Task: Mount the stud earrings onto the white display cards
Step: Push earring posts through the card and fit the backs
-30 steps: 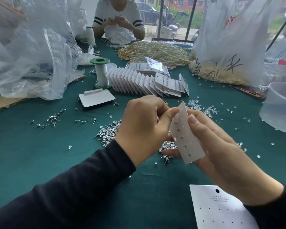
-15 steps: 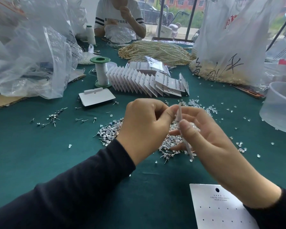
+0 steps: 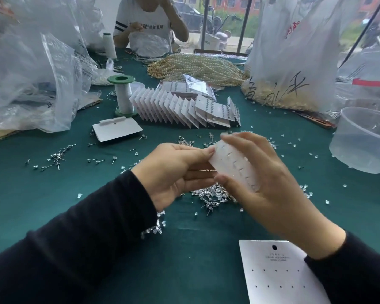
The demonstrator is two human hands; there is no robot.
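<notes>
My right hand [image 3: 270, 185] grips a white display card [image 3: 233, 165] by its edges, back side up, with stud posts poking through it. My left hand [image 3: 173, 170] holds the card's left end, thumb and fingertips touching it. Under both hands lies a pile of loose stud earrings [image 3: 211, 196] on the green cloth. A blank punched card [image 3: 274, 275] lies near the front edge at right. A fanned row of filled cards [image 3: 184, 106] stands behind the hands.
A green-topped thread spool [image 3: 123, 93], a small card stack [image 3: 116, 129], scattered studs [image 3: 55, 156], a clear plastic tub [image 3: 364, 139] at right, plastic bags at both sides, pearl strands [image 3: 198, 66]. A person sits across the table.
The card has been turned from face toward me, through edge-on, to back side up. My left hand moved from behind it to its left end.
</notes>
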